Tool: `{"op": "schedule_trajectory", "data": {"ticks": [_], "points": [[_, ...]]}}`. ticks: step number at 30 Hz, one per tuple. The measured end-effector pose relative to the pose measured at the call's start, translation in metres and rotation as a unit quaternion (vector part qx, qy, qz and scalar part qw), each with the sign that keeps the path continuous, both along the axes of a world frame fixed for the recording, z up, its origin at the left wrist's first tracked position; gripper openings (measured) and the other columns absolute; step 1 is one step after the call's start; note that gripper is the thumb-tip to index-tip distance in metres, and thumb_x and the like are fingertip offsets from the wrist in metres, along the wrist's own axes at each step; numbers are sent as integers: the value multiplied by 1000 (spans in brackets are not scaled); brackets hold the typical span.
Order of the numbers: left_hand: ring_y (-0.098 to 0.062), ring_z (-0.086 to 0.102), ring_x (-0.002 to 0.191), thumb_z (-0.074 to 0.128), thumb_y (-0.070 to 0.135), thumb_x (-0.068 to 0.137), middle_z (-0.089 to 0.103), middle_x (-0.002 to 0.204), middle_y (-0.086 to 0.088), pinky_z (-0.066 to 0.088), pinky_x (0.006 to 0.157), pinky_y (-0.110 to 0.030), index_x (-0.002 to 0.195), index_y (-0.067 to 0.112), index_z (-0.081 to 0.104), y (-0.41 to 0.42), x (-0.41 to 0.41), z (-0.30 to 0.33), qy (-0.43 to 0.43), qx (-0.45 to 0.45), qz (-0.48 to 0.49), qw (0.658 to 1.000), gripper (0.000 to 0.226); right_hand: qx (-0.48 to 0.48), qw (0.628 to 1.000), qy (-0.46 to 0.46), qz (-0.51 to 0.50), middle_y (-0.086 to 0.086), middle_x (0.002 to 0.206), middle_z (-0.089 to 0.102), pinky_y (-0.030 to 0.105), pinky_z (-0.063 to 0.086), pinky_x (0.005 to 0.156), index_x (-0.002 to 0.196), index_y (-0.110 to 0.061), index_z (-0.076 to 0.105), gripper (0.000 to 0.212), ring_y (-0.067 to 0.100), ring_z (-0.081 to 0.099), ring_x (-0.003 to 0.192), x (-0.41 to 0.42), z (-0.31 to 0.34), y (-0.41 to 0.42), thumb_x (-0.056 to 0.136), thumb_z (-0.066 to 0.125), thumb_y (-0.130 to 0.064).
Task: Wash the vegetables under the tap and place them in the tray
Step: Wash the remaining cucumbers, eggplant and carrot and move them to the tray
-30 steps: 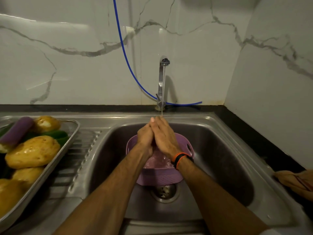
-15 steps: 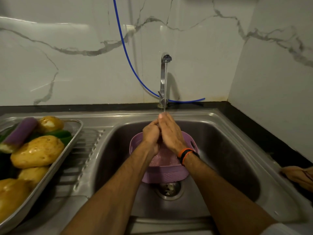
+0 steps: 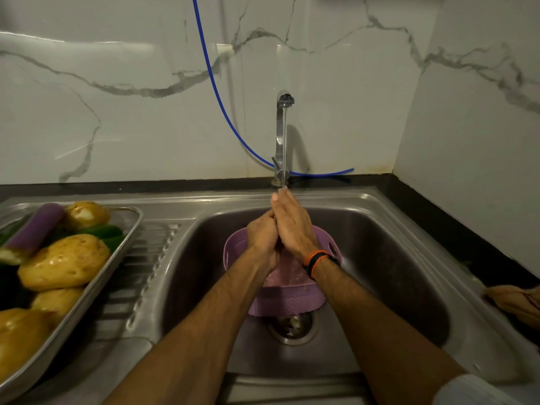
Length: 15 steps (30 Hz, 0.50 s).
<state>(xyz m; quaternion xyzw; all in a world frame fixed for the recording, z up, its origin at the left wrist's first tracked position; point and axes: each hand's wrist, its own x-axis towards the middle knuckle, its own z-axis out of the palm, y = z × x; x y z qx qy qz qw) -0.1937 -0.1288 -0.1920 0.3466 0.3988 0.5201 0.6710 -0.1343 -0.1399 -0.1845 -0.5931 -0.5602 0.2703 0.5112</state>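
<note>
My left hand [image 3: 261,238] and my right hand [image 3: 292,226] are pressed together under the thin stream from the tap [image 3: 282,135], above a purple colander [image 3: 287,302] in the sink [image 3: 394,258]. The right hand's fingers lie straight, with the tips in the water. The left hand's fingers are curled against the right palm, and nothing shows between the hands. On the drainboard at the left, the steel tray [image 3: 117,252] holds several wet potatoes [image 3: 62,261], a purple eggplant [image 3: 36,229] and green vegetables [image 3: 100,230].
A blue hose [image 3: 216,89] runs down the marble wall behind the tap. The drain [image 3: 292,327] lies just in front of the colander. A brown cloth [image 3: 514,302] sits on the black counter at the right edge. An orange-and-black band [image 3: 317,260] is on my right wrist.
Both hands rose slightly toward the tap's stream while staying pressed together. The left hand's fingers went from flat against the right hand to curled. The camera shifted a little.
</note>
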Motion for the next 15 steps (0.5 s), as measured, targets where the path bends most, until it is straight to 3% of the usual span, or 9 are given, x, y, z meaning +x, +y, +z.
{"op": "schedule_trajectory", "data": {"ticks": [2,6,9,11,13,14,15], "points": [[-24,64,108,48,25,104,70,102,-5,54,81,-33,123,7,65,7,-4,4,16,7,-3,1000,32,2,1000,-13,17,-5,163,16,22,7,118,154,-19,23,55,6,13,148,-2,-3,-2,105,32,-43],[-34,60,123,48,33,104,65,130,-16,50,94,-40,132,5,60,12,-7,3,55,-7,-7,998,41,9,999,-18,27,-4,162,17,31,11,123,153,-19,26,55,8,15,148,-4,-4,-5,105,33,-44],[-26,69,108,55,19,101,74,109,-13,56,86,-35,117,5,70,6,0,-2,-17,-16,-9,1000,26,4,1000,-5,-4,-4,163,15,24,8,117,154,-19,25,56,8,13,149,7,1,0,105,31,-45],[-23,69,105,55,15,100,73,107,-7,55,80,-31,112,7,70,5,0,-1,-88,-21,-20,996,21,1,1000,-17,10,-6,164,10,25,6,120,155,-19,20,57,7,10,149,3,-2,-4,105,29,-44],[-18,65,103,50,23,103,66,117,-4,55,83,-30,127,9,61,7,7,-3,14,-14,-19,1000,29,-3,999,-23,28,-7,164,8,31,9,123,155,-21,17,58,8,10,149,-6,-6,-7,105,28,-46],[-19,63,110,48,26,104,62,127,-7,53,94,-33,136,9,53,5,11,-4,78,-3,-9,997,36,-4,999,-15,28,-6,164,8,33,10,123,155,-21,19,59,9,11,149,-7,-6,-6,104,29,-48],[-22,61,119,48,24,104,59,137,-12,48,105,-38,141,5,49,8,15,-12,78,-16,39,996,42,-5,1000,-2,23,-5,164,10,33,10,122,154,-22,22,59,11,13,149,-6,-4,-4,103,30,-50]]}}
